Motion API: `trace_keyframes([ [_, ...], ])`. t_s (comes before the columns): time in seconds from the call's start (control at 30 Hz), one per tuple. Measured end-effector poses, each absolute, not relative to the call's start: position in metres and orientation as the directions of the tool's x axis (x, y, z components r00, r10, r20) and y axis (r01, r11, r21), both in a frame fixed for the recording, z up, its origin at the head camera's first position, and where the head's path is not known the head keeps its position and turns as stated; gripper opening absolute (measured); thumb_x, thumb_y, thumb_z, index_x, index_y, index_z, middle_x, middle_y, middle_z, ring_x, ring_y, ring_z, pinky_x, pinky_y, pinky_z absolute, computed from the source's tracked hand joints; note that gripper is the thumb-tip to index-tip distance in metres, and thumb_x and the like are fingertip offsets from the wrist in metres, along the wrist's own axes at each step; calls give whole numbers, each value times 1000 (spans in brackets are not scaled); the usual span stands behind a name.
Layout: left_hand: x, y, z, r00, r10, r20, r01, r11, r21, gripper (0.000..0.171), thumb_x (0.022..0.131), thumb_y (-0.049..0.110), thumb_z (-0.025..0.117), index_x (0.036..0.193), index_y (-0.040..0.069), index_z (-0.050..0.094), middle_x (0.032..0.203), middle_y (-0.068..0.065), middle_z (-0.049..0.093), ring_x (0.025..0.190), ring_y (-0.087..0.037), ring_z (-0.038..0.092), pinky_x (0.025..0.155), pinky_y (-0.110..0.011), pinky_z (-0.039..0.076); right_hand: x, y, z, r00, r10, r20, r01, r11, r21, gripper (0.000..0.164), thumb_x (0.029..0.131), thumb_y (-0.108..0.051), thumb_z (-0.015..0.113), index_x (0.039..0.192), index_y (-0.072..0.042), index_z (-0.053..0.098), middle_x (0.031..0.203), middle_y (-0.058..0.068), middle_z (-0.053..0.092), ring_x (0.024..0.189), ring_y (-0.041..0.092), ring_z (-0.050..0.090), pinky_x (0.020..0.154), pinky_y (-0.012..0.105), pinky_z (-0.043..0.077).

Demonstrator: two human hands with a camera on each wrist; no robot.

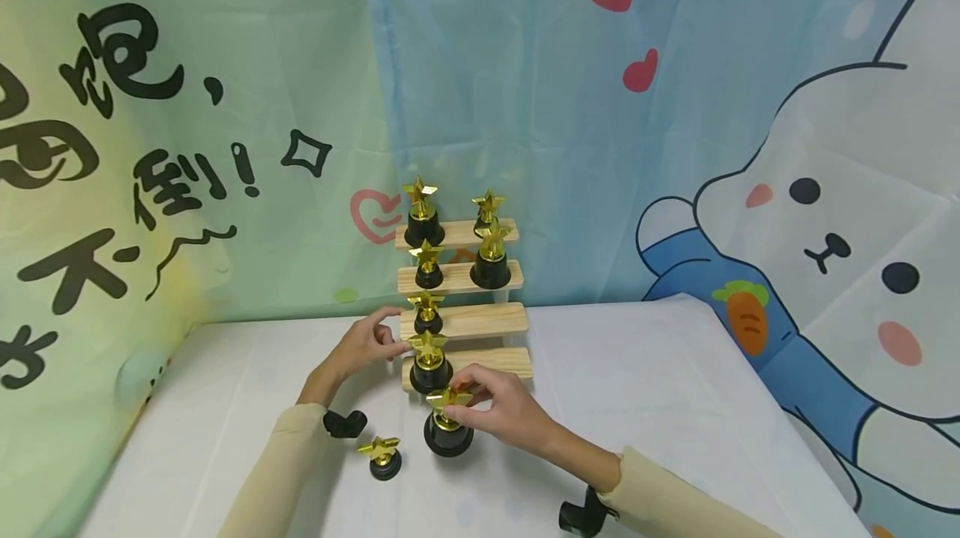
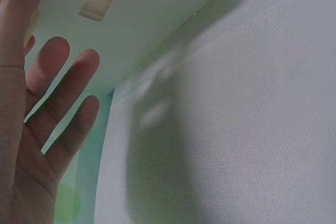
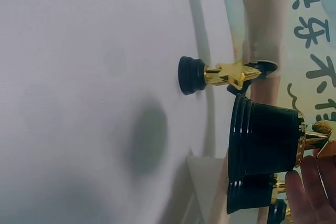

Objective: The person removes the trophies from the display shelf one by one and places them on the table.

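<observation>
My right hand pinches a gold star trophy by its upper part. In the right wrist view its black base hangs above the white tablecloth, apart from its shadow. My left hand is at the left side of a tiered wooden display stand, its fingertips right at the edge. Three of its fingers stretch out loosely in the left wrist view. A smaller star trophy stands on the table, left of the held one. Another trophy stands on the lowest tier's left end.
More star trophies stand on the upper tiers: two on top, two on the second, and one trophy at the third's left. White cloth covers the table. Behind the stand hangs a printed curtain. Black wrist cameras are strapped to both wrists.
</observation>
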State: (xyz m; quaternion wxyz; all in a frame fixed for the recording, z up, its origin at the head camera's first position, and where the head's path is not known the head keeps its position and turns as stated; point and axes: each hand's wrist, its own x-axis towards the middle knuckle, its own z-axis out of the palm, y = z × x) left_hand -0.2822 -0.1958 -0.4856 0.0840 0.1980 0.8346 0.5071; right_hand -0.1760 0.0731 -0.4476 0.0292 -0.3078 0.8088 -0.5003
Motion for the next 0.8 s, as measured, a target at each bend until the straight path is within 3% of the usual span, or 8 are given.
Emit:
trace_keyframes([
  [0.2,-283,-196,-486,-905,421,64,249,402,881,58,80,22,72,131,12,46,63,-13,58,63,-47,49,53,-24,39,-178,69,-456,-802,-540,256,-473,313,-823,24,82,-30,68,100,-17,59,95,-2,64,88,9,64,74,26,53],
  [0.47,-282,-196,-485,-906,418,62,254,422,870,58,80,22,71,131,12,46,65,-19,59,51,-14,46,52,-23,37,-179,65,-467,-799,-564,208,-445,322,-836,24,83,-32,67,99,-18,59,96,-3,64,92,10,63,74,25,53],
  [0.63,-281,-196,-484,-903,424,70,270,431,861,58,80,21,71,132,11,45,65,-20,59,50,-9,44,52,-23,37,-180,62,-473,-791,-572,217,-458,316,-831,22,83,-31,67,98,-17,59,95,-2,65,91,10,63,73,25,53],
  [0.8,-282,-196,-485,-899,432,75,280,433,857,58,81,20,71,132,9,45,65,-22,59,50,-11,45,52,-23,37,-179,61,-476,-789,-578,210,-447,304,-841,22,83,-30,68,97,-17,59,95,-1,65,91,9,63,73,24,53],
])
